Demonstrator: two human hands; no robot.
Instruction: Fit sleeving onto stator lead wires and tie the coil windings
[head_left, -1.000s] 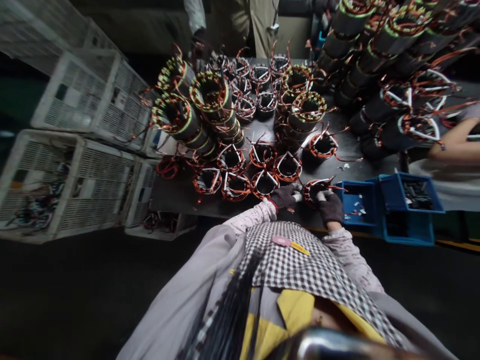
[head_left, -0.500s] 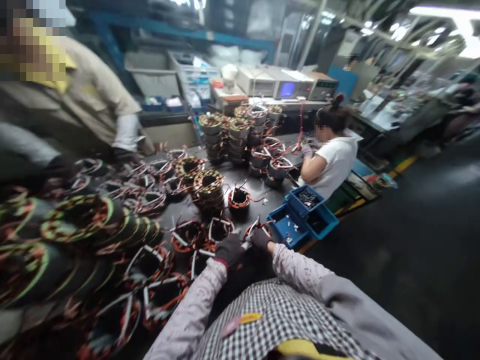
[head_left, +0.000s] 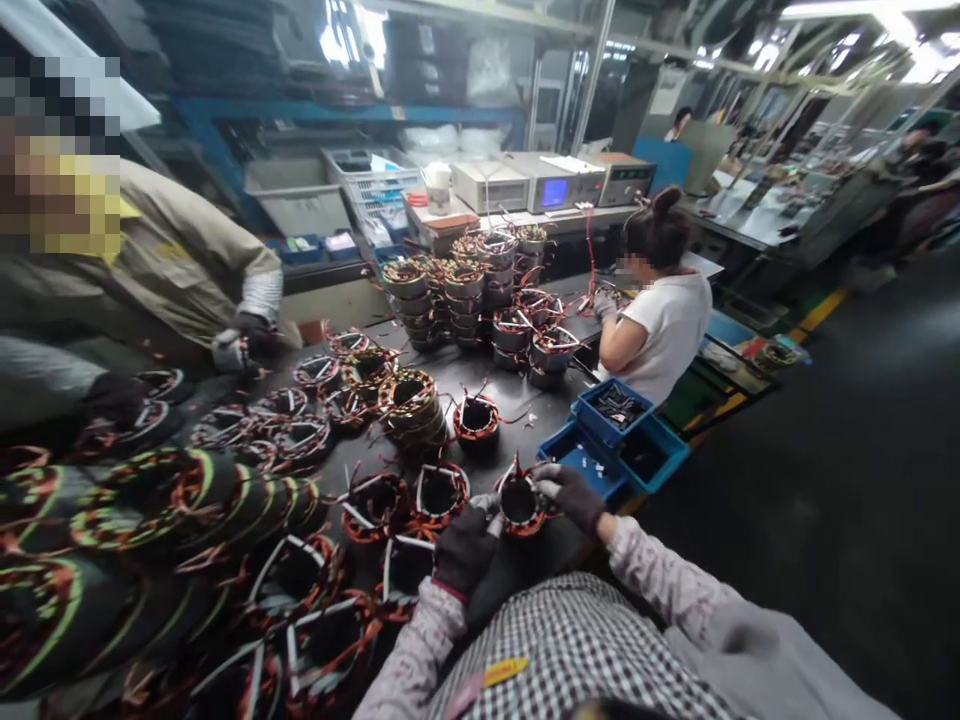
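A motor stator (head_left: pixel 520 524), a dark ring wound with copper wire and white sleeving, stands on the black bench close in front of me. On its left side, my left hand (head_left: pixel 463 550) in a dark glove with pale fingertips has its fingers closed at the rim. My right hand (head_left: pixel 576 496), gloved the same way, grips the opposite side with bent fingers. Copper leads stick up from the ring's far edge. Another stator (head_left: pixel 441 492) with white sleeving sits just left of it, and one more stator (head_left: pixel 475 418) stands farther back.
Blue bins (head_left: pixel 616 408) with small dark and white parts sit at the bench's right edge. Stacked stators (head_left: pixel 409 400) rise mid-bench; rows of larger stators (head_left: pixel 142 500) lie at left. One co-worker (head_left: pixel 660 310) works at the far right, another (head_left: pixel 187 270) across at left.
My hands, close together over the stator before, are now apart on its two sides, so its opening shows. The right hand moved right. The view has shifted slightly and is sharper.
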